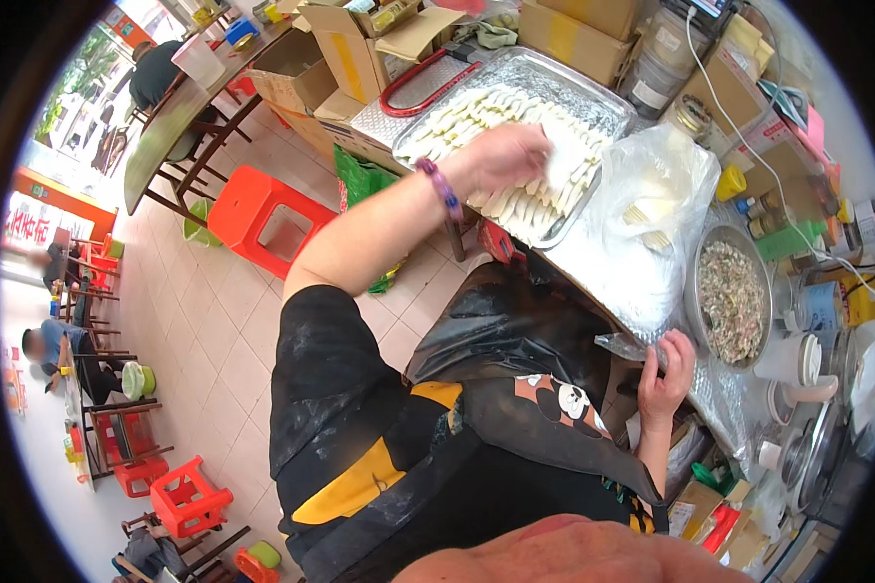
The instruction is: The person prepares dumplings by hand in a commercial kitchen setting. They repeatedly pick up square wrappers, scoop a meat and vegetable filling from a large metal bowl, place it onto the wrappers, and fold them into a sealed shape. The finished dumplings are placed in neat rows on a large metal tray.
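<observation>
My left hand (509, 162), with a purple bead bracelet on the wrist, is over a metal tray (590, 86) holding rows of pale, folded dumplings (474, 120). Its fingers are curled; a blurred white patch beside them hides whether they hold anything. My right hand (667, 375) rests at the table edge, fingers a little apart, touching clear plastic. Between my hands, a clear plastic bag (649, 175) lies on the shiny tabletop, a stack of pale, flat wrappers (649, 226) showing inside it. Right of the bag stands a metal bowl (767, 313) with minced filling (733, 299).
Cardboard boxes (346, 62) and plastic tubs (663, 44) back the tray. Jars, bottles and a white cable (744, 138) crowd the right side. A red stool (255, 211) stands on the tiled floor at left. Other people sit at tables farther left.
</observation>
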Tool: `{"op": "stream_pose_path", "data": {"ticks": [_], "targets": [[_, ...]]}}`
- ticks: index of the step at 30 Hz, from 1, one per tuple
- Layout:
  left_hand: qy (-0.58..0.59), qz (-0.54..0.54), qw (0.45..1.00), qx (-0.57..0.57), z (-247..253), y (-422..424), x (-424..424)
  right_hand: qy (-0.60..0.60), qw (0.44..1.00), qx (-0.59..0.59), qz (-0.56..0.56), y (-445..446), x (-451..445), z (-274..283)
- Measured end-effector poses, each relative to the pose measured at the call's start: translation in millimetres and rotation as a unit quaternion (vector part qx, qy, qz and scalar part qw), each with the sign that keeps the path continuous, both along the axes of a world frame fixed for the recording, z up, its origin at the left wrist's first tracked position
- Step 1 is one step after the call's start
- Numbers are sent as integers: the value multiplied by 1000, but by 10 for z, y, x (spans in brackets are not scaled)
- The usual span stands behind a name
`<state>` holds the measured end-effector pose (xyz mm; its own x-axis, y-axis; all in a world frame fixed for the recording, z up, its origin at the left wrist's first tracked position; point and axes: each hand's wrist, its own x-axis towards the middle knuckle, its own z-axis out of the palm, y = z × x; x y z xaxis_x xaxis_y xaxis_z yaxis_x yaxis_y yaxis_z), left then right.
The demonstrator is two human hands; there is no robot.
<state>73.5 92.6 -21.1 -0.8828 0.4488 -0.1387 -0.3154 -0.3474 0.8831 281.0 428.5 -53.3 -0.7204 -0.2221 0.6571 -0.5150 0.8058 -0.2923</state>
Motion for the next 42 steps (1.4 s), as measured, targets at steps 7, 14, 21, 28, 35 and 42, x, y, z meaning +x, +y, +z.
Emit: {"op": "stream_pose_path", "data": {"ticks": [7,14,21,28,35,42], "targets": [[303,240,751,-535,33,-859,-1078,-2,1000,1,21,-135,-123,-7],[323,171,551,-750,-275,-814,-1537,-40,999,19,-25,-163,-144,-16],[339,107,541,-763,-139,-698,-1463,-93,994,-15,-46,-178,-219,17],[413,-186,813,-366,356,488,109,-117,993,-29,-14,-284,-548,5],[567,-184,741,-310,-109,1185,532,-159,980,-91,-78,-299,-822,-119],[649,31,478,-592,166,1377,-201,-146,980,-69,-115,-261,-884,-146]]}}
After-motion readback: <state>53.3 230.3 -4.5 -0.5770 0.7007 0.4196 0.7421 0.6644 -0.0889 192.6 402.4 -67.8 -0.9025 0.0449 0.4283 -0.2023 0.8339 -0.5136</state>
